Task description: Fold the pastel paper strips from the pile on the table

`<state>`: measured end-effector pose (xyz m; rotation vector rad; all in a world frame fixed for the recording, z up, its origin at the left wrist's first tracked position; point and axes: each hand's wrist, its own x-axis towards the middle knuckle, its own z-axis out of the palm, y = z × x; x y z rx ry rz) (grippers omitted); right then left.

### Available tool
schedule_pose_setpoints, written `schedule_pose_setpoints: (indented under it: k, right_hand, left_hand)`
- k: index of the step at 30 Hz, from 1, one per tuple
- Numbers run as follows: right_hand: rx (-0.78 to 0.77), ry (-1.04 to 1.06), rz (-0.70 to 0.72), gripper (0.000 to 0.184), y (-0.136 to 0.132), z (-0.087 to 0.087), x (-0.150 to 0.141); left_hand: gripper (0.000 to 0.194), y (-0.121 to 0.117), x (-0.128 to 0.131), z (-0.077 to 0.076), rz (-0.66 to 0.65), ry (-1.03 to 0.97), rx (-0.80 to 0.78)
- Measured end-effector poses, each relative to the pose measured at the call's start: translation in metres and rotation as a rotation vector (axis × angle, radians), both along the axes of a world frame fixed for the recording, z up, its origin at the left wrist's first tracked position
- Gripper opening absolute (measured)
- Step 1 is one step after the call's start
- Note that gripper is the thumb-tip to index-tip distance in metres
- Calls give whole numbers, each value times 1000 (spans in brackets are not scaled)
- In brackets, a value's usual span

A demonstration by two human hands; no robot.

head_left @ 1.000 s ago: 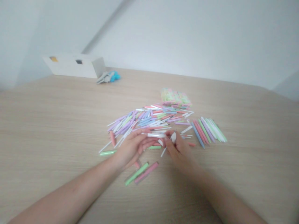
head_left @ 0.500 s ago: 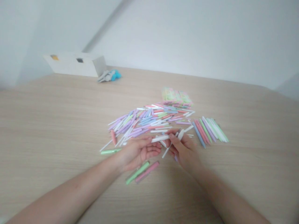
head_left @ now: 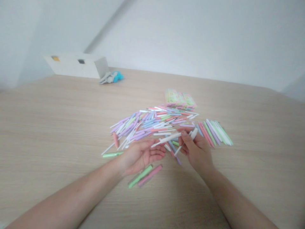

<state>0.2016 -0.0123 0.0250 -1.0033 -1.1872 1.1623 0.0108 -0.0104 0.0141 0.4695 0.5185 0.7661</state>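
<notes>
A slim white pen part (head_left: 170, 137) spans both hands above the near edge of a pile of pen parts (head_left: 147, 124). My left hand (head_left: 140, 156), palm up, has its thumb and forefinger closed at the thin end, with its other fingers loosely curled. My right hand (head_left: 196, 149) pinches the thicker end. A second, wider white piece (head_left: 194, 133) sticks up from the right hand, and a thin white stick (head_left: 178, 150) shows below its fingers. Nearer me lie a green pen barrel (head_left: 140, 176) and a pink pen barrel (head_left: 150, 175).
To the right, several coloured pens (head_left: 214, 133) lie side by side in a row. Behind the pile stand printed packs (head_left: 179, 99). A white box (head_left: 76, 67) and a grey and blue glove-like bundle (head_left: 111, 77) sit at the back left. Another green barrel (head_left: 112, 155) lies left.
My right hand has moved right, away from the left, and the white part now stretches between them with its thin end showing. My left hand has turned palm up and stays low.
</notes>
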Motion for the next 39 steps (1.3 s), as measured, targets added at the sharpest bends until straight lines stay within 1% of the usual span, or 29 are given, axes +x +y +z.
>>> schedule_pose_setpoints:
  k: [3,7,13,18,22,27,30,34,39]
  right_hand:
    - [-15,47,-12,17,2,0,3]
    - [-32,100,-3,16,3,0,3]
    - [-83,168,-36,16,4,3,2]
    - [-137,176,-58,17,5,4,3]
    - [-123,155,-57,16,4,4,4]
    - [-134,150,-55,16,3,5,3]
    - [-145,156,-45,16,2,4,3]
    - [-145,183,-28,16,3,4,3]
    - [-142,183,-19,17,2,5,1]
  left_hand:
    - [23,-1,-1,0,-2,5,30]
    - [18,-2,-2,-3,35,69,62]
    - [20,-3,-3,-5,31,104,96]
    - [21,-2,-5,-6,18,39,113]
    - [23,-2,-7,-8,-16,-10,117]
    - [22,-2,-6,-7,-11,-13,156]
    - [20,-3,-4,-6,5,16,216]
    - [18,-3,-4,-4,28,106,298]
    - [15,-4,-4,0,4,204,396]
